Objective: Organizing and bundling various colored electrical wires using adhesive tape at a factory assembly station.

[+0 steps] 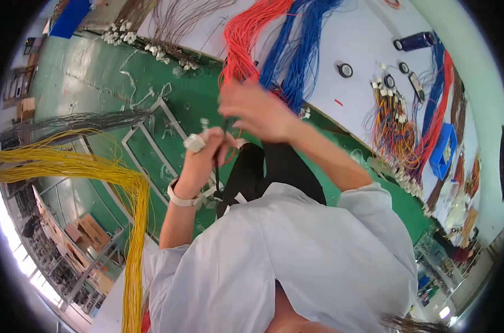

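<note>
My left hand, with a pale band on its wrist, is closed around a thin dark wire bundle. A white plug connector sticks out beside its thumb side, with a smaller pale piece just above it. Just above and to the right is my right hand, its fingers bent and smeared by motion. Whether it grips the bundle's upper end cannot be made out. Behind the right hand, red wires and blue wires hang over the table's edge.
The white table holds black tape rolls, a dark bottle, multicoloured wires with white connectors and a blue bin. Yellow wires drape at left. A metal frame stands on the green floor.
</note>
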Tool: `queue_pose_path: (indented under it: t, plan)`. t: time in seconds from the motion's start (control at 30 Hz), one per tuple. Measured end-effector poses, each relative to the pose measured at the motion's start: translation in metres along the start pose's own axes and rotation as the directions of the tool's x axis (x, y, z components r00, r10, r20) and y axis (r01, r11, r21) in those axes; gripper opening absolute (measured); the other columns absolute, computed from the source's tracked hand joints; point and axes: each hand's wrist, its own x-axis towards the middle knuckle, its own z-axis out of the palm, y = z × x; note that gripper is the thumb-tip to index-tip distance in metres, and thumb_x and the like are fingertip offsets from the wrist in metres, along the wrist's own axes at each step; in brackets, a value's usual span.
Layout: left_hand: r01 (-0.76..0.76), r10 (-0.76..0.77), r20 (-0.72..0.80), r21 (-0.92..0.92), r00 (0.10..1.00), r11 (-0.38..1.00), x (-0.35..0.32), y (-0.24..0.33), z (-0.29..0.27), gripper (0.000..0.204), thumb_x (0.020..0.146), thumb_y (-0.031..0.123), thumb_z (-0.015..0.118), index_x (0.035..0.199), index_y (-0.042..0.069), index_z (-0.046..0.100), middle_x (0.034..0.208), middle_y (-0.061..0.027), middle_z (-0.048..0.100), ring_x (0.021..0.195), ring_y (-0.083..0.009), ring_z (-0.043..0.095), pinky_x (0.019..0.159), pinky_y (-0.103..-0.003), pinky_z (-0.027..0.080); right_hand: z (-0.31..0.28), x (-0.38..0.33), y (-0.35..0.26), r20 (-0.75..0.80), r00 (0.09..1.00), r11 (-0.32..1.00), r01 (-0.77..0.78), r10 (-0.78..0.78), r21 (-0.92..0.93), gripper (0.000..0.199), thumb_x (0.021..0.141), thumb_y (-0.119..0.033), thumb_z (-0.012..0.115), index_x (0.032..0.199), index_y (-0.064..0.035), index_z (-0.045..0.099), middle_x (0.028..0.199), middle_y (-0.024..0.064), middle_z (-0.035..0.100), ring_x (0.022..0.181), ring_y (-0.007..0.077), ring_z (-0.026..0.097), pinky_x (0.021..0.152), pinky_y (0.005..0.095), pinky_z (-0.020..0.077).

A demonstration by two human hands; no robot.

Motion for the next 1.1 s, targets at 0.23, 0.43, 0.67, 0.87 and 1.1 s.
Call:
queue_pose_path:
  t: [0.23,0.43,0.67,0.87,1.1]
  plan:
    - [-0.53,0.279,-0.533,-0.404,0.799,0.746,-0.028,-0.013,0.013,0.032,0.1,0.029,0.041,0.105,0.002,0.057,0.074,0.0023,0.043,0.054,-0.0057,0.032,0.046,-0.02,0.025,0.033,0.017,-0.077,-0.218,0.604,0.554,-0.451,0.767,0.7,0.026,0.097,-0.016,0.044,0.078,-0.0005,0.052,0.066,0.0044,0.049,0.061,0.0083,0.045,0.056,0.0258,0.0385]
    - [-0.715,0.027,-0.802,-0.515,0.596,0.473,-0.006,-0.036,0.064,0.033,0.1,0.028,0.04,0.113,0.001,0.054,0.093,-0.0091,0.058,0.097,-0.0199,0.058,0.103,-0.042,0.04,0.057,-0.001,-0.094,-0.118,0.69,0.606,-0.526,0.714,0.596,0.027,0.096,-0.02,0.047,0.08,0.002,0.053,0.064,0.0192,0.053,0.057,0.0368,0.053,0.053,0.038,0.0411]
    - [-0.856,-0.047,-0.914,-0.394,0.403,0.335,-0.059,-0.08,0.104,0.04,0.102,0.035,0.031,0.069,0.013,0.034,0.056,0.0044,0.019,0.048,-0.009,0.017,0.052,-0.026,0.024,0.057,-0.05,-0.072,-0.132,0.942,0.792,-0.178,0.309,0.584,0.025,0.081,-0.019,0.069,0.09,-0.0011,0.053,0.086,0.0126,0.055,0.073,0.0234,0.055,0.066,0.0318,0.0454]
    - [-0.866,-0.221,-0.884,-0.456,0.412,0.207,-0.118,-0.135,0.151,0.048,0.102,0.045,0.025,0.064,0.015,0.025,0.053,0.0041,0.011,0.045,-0.0106,0.01,0.044,-0.028,0.015,0.112,-0.006,0.104,0.766,0.326,-0.628,-0.439,0.555,0.642,0.027,0.087,-0.027,0.059,0.094,-0.002,0.053,0.085,0.0108,0.06,0.072,0.0247,0.059,0.068,0.0403,0.0502]
    - [-0.966,-0.353,-0.932,-0.007,-0.087,0.257,-0.331,-0.186,0.179,0.053,0.096,0.057,0.034,0.063,0.018,0.021,0.051,0.0062,0.014,0.043,-0.0061,0.011,0.041,-0.025,0.011,0.19,-0.006,0.103,0.638,0.061,-0.518,-0.526,0.768,0.675,0.018,0.089,-0.02,0.047,0.085,-0.0036,0.052,0.066,0.0079,0.056,0.053,0.0199,0.054,0.041,0.0322,0.0421]
